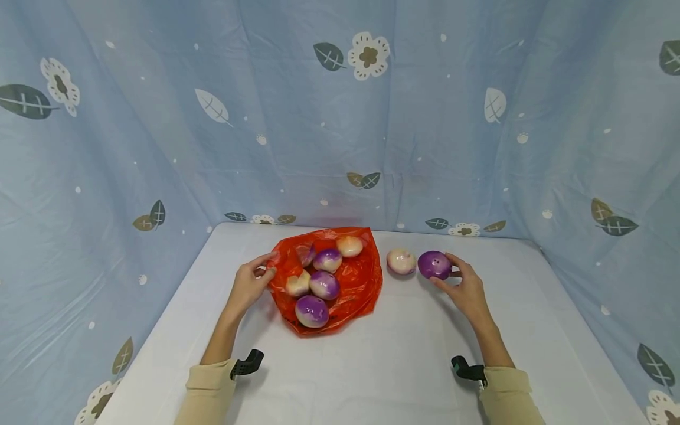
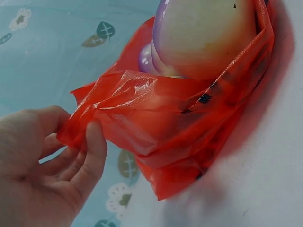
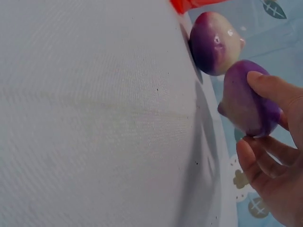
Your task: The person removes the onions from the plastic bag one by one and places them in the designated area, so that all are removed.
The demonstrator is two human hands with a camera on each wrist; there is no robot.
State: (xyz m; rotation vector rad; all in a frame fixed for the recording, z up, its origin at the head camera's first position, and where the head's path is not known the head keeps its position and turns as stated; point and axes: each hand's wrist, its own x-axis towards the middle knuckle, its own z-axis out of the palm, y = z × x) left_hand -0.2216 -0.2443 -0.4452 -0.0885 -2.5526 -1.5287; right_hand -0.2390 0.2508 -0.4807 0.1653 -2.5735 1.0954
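Note:
My left hand [image 1: 252,280] pinches the left edge of a red plastic bag [image 1: 355,289]; the left wrist view shows the thin film [image 2: 151,120] between thumb and fingers. Several purple-and-white turnips lie in the open bag, among them a front one [image 1: 312,311] and a pale one [image 1: 349,246] at the back. To the right, my right hand [image 1: 467,290] grips a purple turnip [image 1: 434,265] between thumb and fingers. In the right wrist view that turnip [image 3: 241,104] appears lifted off the table. Just left of it sits another turnip [image 1: 401,261], mostly pale from above.
A white cloth-covered table [image 1: 393,360] lies under everything. Blue curtain [image 1: 297,118] with leaf and flower prints hangs behind the table and along both sides. A black wrist mount [image 1: 247,362] sticks out at the left sleeve, another mount [image 1: 467,369] at the right.

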